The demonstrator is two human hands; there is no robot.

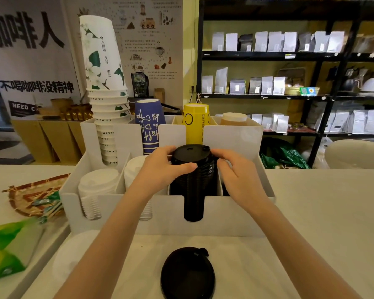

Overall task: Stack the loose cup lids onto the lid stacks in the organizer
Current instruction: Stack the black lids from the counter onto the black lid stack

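A white organizer (117,221) stands on the counter with lid stacks in its front slots. A stack of black lids (193,180) fills the third front slot. My left hand (160,169) grips the top of that stack from the left, thumb across its front. From the right, my right hand (235,175) holds the same stack. A loose black lid (187,275) lies on the white cloth in front of the organizer. A loose white lid (71,257) rests at the front left. Two white lid stacks (95,190) sit in the left slots.
Paper cup stacks rise from the organizer's back row: white floral (105,87), blue (149,124), yellow (195,124). A woven tray with packets (35,197) and a green bag (7,251) lie at the left. Black shelves with coffee bags (268,61) stand behind.
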